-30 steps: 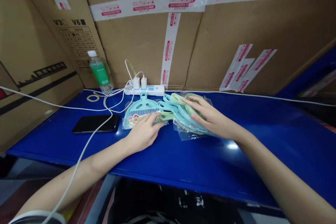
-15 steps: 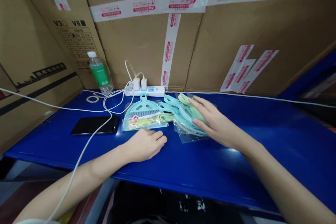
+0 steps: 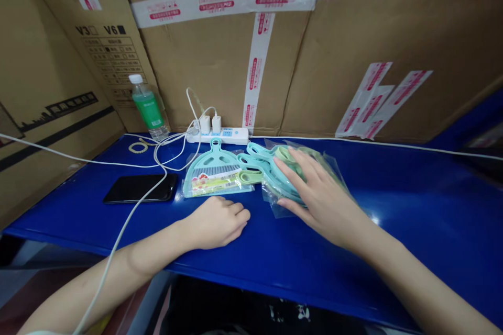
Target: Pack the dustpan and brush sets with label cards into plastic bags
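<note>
On the blue table, a light-blue dustpan with a small brush (image 3: 215, 166) lies in a clear bag with a printed label. Right of it is a pile of bagged dustpan sets (image 3: 271, 170), blue and green, their looped handles pointing left. My right hand (image 3: 314, 186) rests on this pile with fingers spread, covering part of it. Curled on the tabletop in front of the single set is my left hand (image 3: 220, 221); its fingers are closed and I see nothing in them.
A black phone (image 3: 140, 188) lies at the left, crossed by a white cable. Behind it stand a green-labelled bottle (image 3: 149, 110) and a white power strip (image 3: 231, 136) with plugged chargers. A beaded bracelet (image 3: 138, 147) lies near the bottle. Cardboard walls (image 3: 204, 63) enclose the back and left.
My right hand has shifted slightly right and down over the pile. The green set on top has moved rightward, with more of its clear bag showing. My left hand stays put.
</note>
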Demonstrator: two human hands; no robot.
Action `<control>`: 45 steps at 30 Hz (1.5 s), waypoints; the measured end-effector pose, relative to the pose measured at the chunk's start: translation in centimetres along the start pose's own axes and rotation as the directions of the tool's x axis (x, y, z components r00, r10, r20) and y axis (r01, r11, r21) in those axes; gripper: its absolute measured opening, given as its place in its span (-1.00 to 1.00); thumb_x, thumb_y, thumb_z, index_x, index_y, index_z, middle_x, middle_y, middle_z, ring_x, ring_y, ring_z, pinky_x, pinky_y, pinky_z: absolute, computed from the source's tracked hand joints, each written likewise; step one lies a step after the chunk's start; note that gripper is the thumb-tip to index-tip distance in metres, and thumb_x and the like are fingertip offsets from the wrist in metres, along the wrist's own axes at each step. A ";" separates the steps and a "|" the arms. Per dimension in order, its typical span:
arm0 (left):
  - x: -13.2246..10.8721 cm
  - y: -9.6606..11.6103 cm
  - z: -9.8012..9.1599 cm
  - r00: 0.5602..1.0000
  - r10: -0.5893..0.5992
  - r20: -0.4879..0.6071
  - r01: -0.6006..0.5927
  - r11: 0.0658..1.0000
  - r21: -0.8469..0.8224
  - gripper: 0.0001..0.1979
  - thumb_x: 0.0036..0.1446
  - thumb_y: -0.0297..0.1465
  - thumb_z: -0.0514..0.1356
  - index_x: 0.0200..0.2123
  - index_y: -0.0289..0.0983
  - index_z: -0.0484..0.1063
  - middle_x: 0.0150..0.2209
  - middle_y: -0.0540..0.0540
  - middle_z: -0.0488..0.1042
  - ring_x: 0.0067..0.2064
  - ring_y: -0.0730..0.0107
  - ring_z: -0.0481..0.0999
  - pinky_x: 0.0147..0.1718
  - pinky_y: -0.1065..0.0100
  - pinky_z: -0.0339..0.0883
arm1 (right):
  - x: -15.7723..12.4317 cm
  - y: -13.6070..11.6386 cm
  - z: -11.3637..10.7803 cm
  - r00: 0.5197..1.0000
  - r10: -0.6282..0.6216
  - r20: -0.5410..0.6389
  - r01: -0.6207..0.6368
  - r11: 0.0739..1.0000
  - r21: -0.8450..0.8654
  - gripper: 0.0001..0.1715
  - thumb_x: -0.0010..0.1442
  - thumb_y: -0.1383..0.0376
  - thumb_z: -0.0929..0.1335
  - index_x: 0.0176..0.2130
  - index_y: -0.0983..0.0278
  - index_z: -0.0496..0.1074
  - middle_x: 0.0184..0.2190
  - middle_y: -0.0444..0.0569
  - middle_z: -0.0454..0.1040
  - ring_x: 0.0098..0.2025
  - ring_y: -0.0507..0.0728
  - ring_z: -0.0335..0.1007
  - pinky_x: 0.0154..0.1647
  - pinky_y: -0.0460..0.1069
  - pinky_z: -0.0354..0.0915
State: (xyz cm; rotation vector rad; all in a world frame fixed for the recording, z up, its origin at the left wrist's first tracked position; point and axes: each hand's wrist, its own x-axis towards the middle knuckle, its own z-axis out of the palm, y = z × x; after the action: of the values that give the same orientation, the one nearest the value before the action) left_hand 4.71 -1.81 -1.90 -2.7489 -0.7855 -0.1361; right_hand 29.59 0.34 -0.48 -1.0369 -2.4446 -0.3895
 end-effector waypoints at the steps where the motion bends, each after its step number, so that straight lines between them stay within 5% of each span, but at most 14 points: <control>1: 0.0 0.0 0.0 1.000 0.000 0.004 0.000 1.000 -0.002 -0.81 0.27 -0.43 0.07 -0.43 -0.26 0.30 -0.51 0.01 0.42 -0.53 0.35 0.44 -0.55 0.33 0.22 | 0.2 -0.3 -0.1 0.999 -0.039 -0.033 0.038 0.999 -0.023 -0.26 0.37 0.04 0.15 0.40 0.23 -0.07 0.33 0.35 0.09 0.36 0.48 -0.06 0.17 0.44 0.17; 7: 0.0 -0.1 0.4 0.999 -0.005 0.041 0.006 1.000 -0.017 -0.87 0.24 -0.43 0.11 -0.38 -0.29 0.37 -0.46 -0.05 0.48 -0.49 0.33 0.49 -0.51 0.35 0.28 | 0.8 -3.6 0.4 0.903 -0.423 -0.074 0.427 0.903 0.043 -0.59 0.38 0.36 0.14 0.01 0.32 0.49 -0.05 0.10 0.57 0.06 0.23 0.45 0.09 0.15 0.39; 12: -0.1 -0.1 0.5 0.996 -0.016 0.084 0.018 1.000 -0.018 -0.85 0.24 -0.44 0.10 -0.37 -0.30 0.42 -0.51 -0.04 0.46 -0.53 0.33 0.48 -0.54 0.38 0.27 | 0.3 -5.0 2.1 0.922 -0.387 -0.021 0.386 0.913 0.130 -0.56 0.36 0.41 0.13 0.04 0.53 0.44 0.00 0.23 0.54 0.06 0.26 0.46 0.06 0.13 0.41; 20: 0.1 -0.2 0.3 0.993 -0.014 0.119 0.015 1.000 -0.006 -0.84 0.24 -0.43 0.10 -0.36 -0.30 0.44 -0.53 -0.05 0.47 -0.54 0.31 0.49 -0.57 0.38 0.26 | 0.2 -4.5 2.0 0.913 -0.378 0.152 0.343 0.915 0.211 -0.51 0.34 0.37 0.20 0.18 0.54 0.31 -0.04 0.27 0.54 -0.05 0.23 0.51 -0.08 0.10 0.47; 36: -0.2 -0.2 0.4 0.992 -0.026 0.125 0.029 0.999 -0.028 -0.84 0.30 -0.40 0.06 -0.25 -0.32 0.41 -0.43 -0.08 0.52 -0.48 0.30 0.53 -0.50 0.36 0.34 | 0.0 -4.4 2.5 0.909 -0.382 0.167 0.351 0.917 0.191 -0.47 0.36 0.35 0.17 0.23 0.58 0.24 0.06 0.29 0.47 0.03 0.27 0.45 -0.02 0.14 0.45; 45: -5.9 1.7 -0.7 0.984 -0.175 -0.029 0.164 0.960 -0.229 -0.79 0.33 -0.46 -0.05 -0.37 -0.24 0.26 -0.44 0.00 0.39 -0.47 0.40 0.42 -0.51 0.40 0.24 | -0.2 -4.9 3.0 0.905 -0.393 0.161 0.376 0.918 0.129 -0.54 0.39 0.32 0.17 0.13 0.49 0.39 0.09 0.23 0.47 0.15 0.27 0.37 0.06 0.13 0.41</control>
State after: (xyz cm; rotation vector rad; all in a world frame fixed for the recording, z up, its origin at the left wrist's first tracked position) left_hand 0.55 -6.33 -2.66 -2.8706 -1.0510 -0.3460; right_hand 25.21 -1.85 -3.60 -0.5645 -2.8097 -0.3070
